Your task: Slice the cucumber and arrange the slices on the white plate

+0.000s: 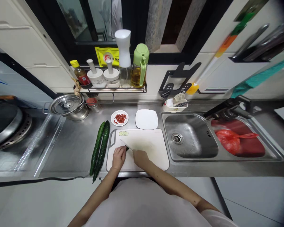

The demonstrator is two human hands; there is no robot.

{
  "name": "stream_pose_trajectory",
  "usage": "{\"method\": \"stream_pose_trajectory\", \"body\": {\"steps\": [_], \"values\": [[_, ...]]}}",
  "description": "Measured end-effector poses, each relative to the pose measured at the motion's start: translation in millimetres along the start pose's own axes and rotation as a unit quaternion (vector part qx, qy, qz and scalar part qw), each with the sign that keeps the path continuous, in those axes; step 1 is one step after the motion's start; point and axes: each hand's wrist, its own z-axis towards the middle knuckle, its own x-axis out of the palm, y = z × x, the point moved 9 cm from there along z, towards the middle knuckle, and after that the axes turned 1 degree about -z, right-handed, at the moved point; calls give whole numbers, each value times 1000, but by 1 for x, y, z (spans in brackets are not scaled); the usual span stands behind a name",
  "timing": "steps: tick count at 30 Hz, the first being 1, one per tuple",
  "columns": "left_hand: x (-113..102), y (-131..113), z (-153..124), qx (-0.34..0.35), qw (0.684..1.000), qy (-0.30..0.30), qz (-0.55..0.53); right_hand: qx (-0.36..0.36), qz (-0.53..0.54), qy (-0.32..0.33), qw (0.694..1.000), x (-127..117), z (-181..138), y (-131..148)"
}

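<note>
My right hand (141, 158) is wrapped round the handle of a knife (126, 144), whose thin blade points up and left over the white cutting board (159, 157). Beside the blade my left hand (119, 156) rests on the board with its fingers curled. A small dark piece shows at those fingertips, mostly hidden by the hand and blade, so I cannot tell its kind. Several thin pale green slices (123, 133) lie overlapping near the board's upper left corner. Two long dark green cucumbers (101, 149) lie side by side on the counter, left of the board.
Behind the board stand a plate of chopped red bits (113, 118) and a square white plate (146, 119). A double sink (191, 135) lies to the right, a red plastic bag (228, 142) in its far basin. A lidded pot (81, 110) and a seasoning rack (130, 90) are at back left.
</note>
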Motion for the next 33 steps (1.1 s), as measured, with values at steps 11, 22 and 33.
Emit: {"method": "stream_pose_trajectory", "body": {"steps": [11, 22, 33], "values": [[-7, 2, 0, -79, 996, -4, -29, 26, -26, -26, 999, -6, -4, -10], [-38, 33, -1, -292, 941, -117, -125, 52, -99, -205, 972, -35, -47, -54], [-5, -60, 68, -40, 956, 289, -14, -7, -141, -284, 948, -38, -67, -49]]}}
